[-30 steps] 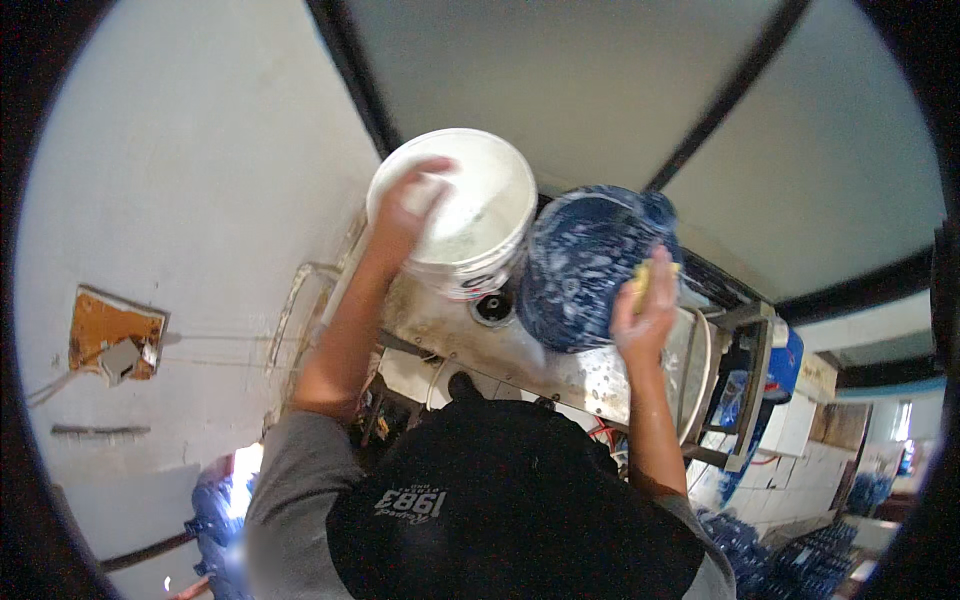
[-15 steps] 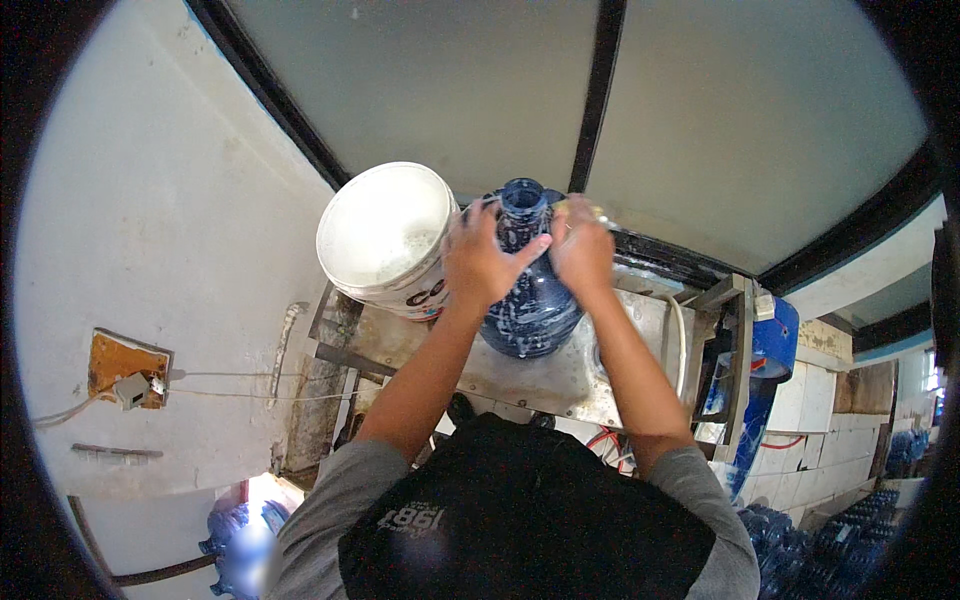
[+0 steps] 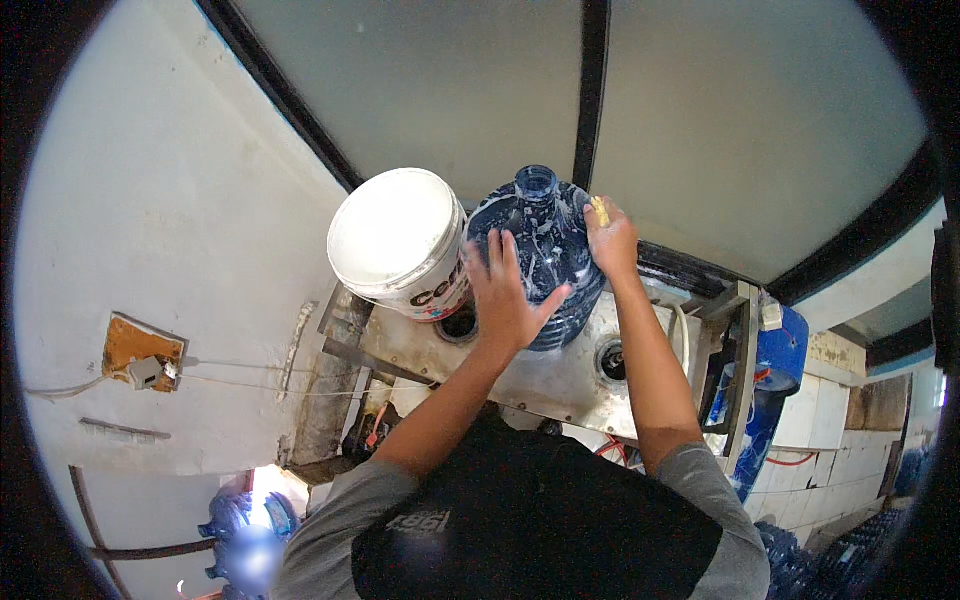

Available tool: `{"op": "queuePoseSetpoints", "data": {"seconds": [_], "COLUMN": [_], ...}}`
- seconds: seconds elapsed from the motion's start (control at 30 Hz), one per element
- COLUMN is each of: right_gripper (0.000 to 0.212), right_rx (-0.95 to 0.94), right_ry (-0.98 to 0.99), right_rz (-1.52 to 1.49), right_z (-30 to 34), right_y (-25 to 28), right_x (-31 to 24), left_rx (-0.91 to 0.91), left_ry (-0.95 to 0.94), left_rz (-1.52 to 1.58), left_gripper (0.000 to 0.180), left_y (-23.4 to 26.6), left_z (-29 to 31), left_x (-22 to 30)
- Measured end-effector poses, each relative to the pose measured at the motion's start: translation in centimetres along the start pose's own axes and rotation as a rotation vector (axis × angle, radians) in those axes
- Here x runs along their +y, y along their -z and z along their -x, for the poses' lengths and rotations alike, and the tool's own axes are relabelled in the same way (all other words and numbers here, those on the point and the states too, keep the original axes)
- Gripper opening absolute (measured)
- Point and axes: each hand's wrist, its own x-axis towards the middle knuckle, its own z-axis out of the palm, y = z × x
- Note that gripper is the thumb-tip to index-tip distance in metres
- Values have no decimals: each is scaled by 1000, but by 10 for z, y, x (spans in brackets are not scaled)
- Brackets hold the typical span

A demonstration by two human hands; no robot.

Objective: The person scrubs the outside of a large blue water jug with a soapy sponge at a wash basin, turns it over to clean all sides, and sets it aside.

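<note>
A large blue water jug (image 3: pixel 548 240), streaked with white foam, stands on a metal worktop (image 3: pixel 540 385) with its uncapped neck up. My left hand (image 3: pixel 508 308) lies against the jug's near left side, fingers spread and thumb pointing right. On the jug's right side, my right hand (image 3: pixel 614 245) is closed around a yellow sponge (image 3: pixel 600 211), of which only the upper part shows.
A white bucket (image 3: pixel 392 232) stands just left of the jug. Round holes (image 3: pixel 612 358) open in the worktop. Behind is a dark-framed frosted panel (image 3: pixel 750 130). A blue drum (image 3: pixel 780 345) stands at the right; more jugs (image 3: pixel 245 530) are at lower left.
The jug now leans less toward me and shows more of its shoulder. My left hand has slid from its neck down the near side; my right hand has moved outward to its right side.
</note>
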Motion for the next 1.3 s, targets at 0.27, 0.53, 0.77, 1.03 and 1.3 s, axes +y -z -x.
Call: {"op": "queuePoseSetpoints", "data": {"seconds": [0.27, 0.53, 0.77, 1.03, 1.3], "right_gripper": [66, 40, 35, 38, 36], "right_rx": [219, 20, 177, 184, 296], "right_ry": [342, 48, 92, -60, 104], "right_rz": [-105, -160, -342, -400, -421], "right_z": [128, 31, 74, 105, 117], "right_y": [-10, 34, 18, 23, 16], "right_x": [14, 61, 22, 50, 44], "left_rx": [414, -349, -107, -348, -203], "left_ry": [296, -356, -17, -134, 42], "left_rz": [648, 1015, 1042, 1083, 1166], "left_gripper": [47, 33, 32, 24, 36], "left_y": [-27, 9, -8, 27, 20], "left_z": [-105, -103, -102, -80, -88], "left_x": [36, 23, 5, 24, 3]}}
